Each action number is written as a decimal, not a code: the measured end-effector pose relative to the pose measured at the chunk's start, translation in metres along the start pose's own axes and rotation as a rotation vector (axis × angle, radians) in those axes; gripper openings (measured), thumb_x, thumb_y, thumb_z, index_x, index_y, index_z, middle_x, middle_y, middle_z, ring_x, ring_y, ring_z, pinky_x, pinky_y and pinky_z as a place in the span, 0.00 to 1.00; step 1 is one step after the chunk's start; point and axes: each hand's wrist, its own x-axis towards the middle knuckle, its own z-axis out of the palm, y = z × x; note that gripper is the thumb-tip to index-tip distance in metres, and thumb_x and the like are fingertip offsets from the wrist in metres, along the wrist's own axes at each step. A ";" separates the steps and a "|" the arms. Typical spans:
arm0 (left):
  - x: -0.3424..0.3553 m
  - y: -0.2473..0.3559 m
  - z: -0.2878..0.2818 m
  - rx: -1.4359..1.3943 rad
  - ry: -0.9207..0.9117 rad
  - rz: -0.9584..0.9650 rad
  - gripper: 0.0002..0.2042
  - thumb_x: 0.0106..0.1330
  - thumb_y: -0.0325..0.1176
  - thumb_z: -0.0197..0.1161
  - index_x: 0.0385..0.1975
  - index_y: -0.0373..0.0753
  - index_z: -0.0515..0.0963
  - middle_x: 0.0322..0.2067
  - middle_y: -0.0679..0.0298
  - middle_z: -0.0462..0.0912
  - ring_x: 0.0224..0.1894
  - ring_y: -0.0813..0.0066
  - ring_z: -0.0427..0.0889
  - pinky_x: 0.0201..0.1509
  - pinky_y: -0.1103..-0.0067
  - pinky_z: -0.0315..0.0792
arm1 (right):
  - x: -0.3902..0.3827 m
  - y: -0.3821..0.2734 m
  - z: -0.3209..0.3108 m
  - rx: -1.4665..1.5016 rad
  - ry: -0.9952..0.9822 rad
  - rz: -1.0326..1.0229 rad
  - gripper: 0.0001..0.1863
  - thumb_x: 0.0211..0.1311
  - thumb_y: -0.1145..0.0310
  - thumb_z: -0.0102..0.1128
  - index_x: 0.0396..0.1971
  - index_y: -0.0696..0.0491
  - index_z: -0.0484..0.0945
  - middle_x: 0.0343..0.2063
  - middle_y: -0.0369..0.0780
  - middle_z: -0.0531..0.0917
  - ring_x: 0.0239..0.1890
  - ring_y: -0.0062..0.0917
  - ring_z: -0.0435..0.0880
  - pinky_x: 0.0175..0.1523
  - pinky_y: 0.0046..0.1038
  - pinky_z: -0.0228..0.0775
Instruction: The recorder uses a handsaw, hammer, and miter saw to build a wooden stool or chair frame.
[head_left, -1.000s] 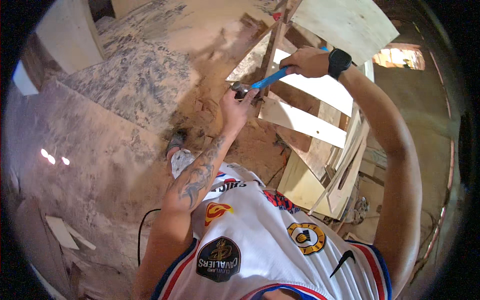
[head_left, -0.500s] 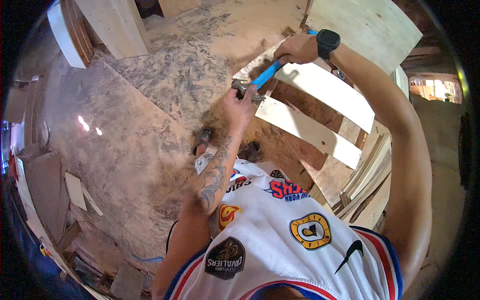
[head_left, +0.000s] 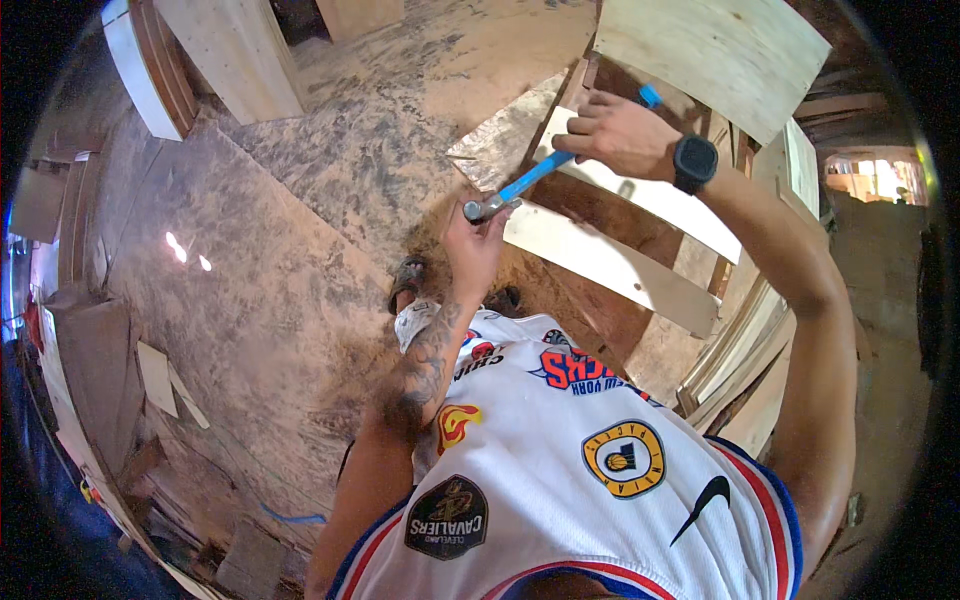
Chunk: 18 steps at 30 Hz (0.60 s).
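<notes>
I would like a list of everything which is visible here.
Blue-handled metal hammer: one, blue, grey, upper centre
Long wooden strips: two, pale, right of centre
Wide plywood sheet: one, pale, upper right
Stacked wooden boards: several, pale, right
Tall wooden panels: several, mostly pale, upper left
Small flat offcuts: two, pale, left
Dusty floor: one, brown, beneath
Sleeveless jersey: one, white, worn
Black wristwatch: one, black, right wrist
Footwear: two, dark, centre
Left hand: one, at hammer head
Right hand: one, on handle
</notes>
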 end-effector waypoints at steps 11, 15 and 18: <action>-0.046 -0.002 -0.012 0.477 -0.256 0.406 0.18 0.49 0.20 0.67 0.42 0.35 0.75 0.42 0.52 0.79 0.43 0.53 0.80 0.45 0.67 0.75 | -0.083 -0.096 0.016 0.110 0.166 0.203 0.19 0.58 0.68 0.53 0.50 0.53 0.74 0.38 0.37 0.76 0.42 0.29 0.77 0.53 0.32 0.69; -0.049 -0.004 -0.008 0.416 -0.251 0.478 0.20 0.46 0.18 0.65 0.43 0.37 0.76 0.39 0.55 0.77 0.47 0.54 0.77 0.49 0.66 0.74 | -0.094 -0.109 0.021 0.071 0.158 0.248 0.21 0.55 0.69 0.57 0.52 0.52 0.75 0.43 0.39 0.78 0.42 0.29 0.77 0.50 0.31 0.70; -0.047 -0.004 -0.011 0.472 -0.267 0.530 0.20 0.46 0.18 0.64 0.42 0.36 0.77 0.41 0.56 0.77 0.47 0.54 0.77 0.49 0.66 0.74 | -0.097 -0.117 0.031 0.101 0.174 0.294 0.22 0.58 0.69 0.54 0.54 0.52 0.72 0.40 0.38 0.78 0.43 0.30 0.77 0.50 0.30 0.71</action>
